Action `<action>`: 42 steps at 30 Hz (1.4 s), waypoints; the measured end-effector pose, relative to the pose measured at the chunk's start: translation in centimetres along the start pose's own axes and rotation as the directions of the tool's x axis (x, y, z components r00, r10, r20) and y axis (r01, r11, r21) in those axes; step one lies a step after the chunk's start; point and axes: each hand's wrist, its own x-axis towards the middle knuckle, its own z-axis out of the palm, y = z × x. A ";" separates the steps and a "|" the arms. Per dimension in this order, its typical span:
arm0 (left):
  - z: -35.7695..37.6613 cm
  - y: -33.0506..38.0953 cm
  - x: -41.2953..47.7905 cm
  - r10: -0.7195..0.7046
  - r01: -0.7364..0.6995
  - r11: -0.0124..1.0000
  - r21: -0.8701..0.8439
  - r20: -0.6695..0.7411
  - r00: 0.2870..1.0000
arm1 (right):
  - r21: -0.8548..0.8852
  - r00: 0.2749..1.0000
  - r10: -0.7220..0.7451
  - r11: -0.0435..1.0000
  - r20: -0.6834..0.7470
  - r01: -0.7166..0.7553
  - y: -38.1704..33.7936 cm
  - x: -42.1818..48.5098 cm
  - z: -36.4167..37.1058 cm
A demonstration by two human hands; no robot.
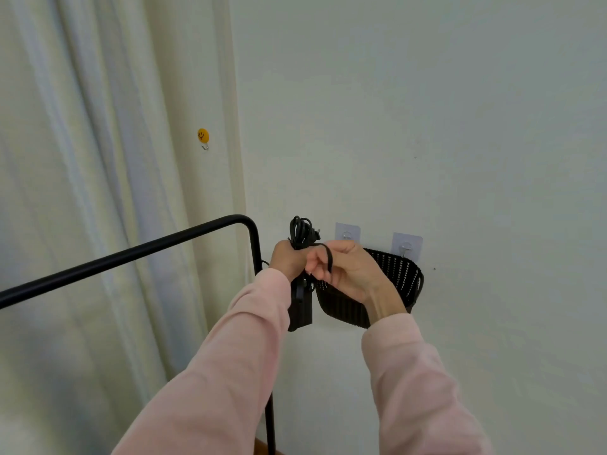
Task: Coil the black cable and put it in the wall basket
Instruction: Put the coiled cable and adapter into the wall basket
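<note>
My left hand grips a bundle of coiled black cable, whose loops and plug stick up above the fist. A black adapter block hangs below that hand. My right hand pinches a loose strand of the same cable and holds it arched over the bundle. The black perforated wall basket hangs on the wall just right of and behind my right hand, partly hidden by it.
Two clear adhesive hooks carry the basket. A black metal rack bar runs from the left and bends down beside my left hand. Pale curtains hang at left, with a yellow smiley hook on the wall.
</note>
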 end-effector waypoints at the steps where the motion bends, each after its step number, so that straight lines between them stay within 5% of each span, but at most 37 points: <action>1: 0.0 0.1 0.0 0.009 -0.009 0.999 -0.038 0.011 1.000 | 0.114 0.997 -0.060 0.991 -0.039 0.064 0.1 0.1 0.5; 4: 0.2 0.4 -0.1 0.017 -0.018 0.999 -0.044 -0.019 1.000 | 0.466 0.957 -0.186 0.842 -0.221 0.271 0.5 0.8 1.3; 7: 0.6 0.3 -0.2 0.032 -0.034 0.999 -0.020 -0.115 0.993 | 0.579 0.860 -0.163 0.678 -0.484 0.454 0.7 1.7 1.3; 8: 0.8 0.3 -0.1 0.046 -0.049 0.999 -0.019 -0.134 0.990 | 0.551 0.818 -0.140 0.675 -0.557 0.491 0.9 2.0 1.2; 10: 1.0 0.1 -0.3 0.059 -0.062 0.998 -0.012 -0.152 0.987 | 0.306 0.747 -0.152 0.846 -0.648 0.437 1.5 2.2 1.1; 13: 0.9 0.0 -0.5 0.066 -0.071 0.997 -0.024 -0.157 0.985 | -0.194 0.764 -0.236 0.970 -0.601 0.147 2.4 2.3 0.5; 17: 0.3 -0.7 -0.6 0.121 -0.117 0.990 0.080 -0.060 0.991 | -0.390 0.879 -0.183 0.921 -0.441 -0.005 1.6 2.1 -0.5; 21: 0.2 -0.7 -1.0 0.163 -0.180 0.969 0.167 0.108 0.981 | -0.530 0.891 -0.147 0.840 -0.430 -0.117 0.5 2.7 -1.0; 38: -0.4 0.6 -1.3 0.194 -0.354 0.861 0.366 0.407 0.893 | -0.477 0.855 -0.123 0.865 -0.504 -0.156 -1.5 3.7 -0.6; 42: -1.0 1.0 -1.3 0.227 -0.335 0.896 0.291 0.347 0.910 | -0.388 0.876 -0.109 0.917 -0.470 -0.094 -2.1 3.7 -0.5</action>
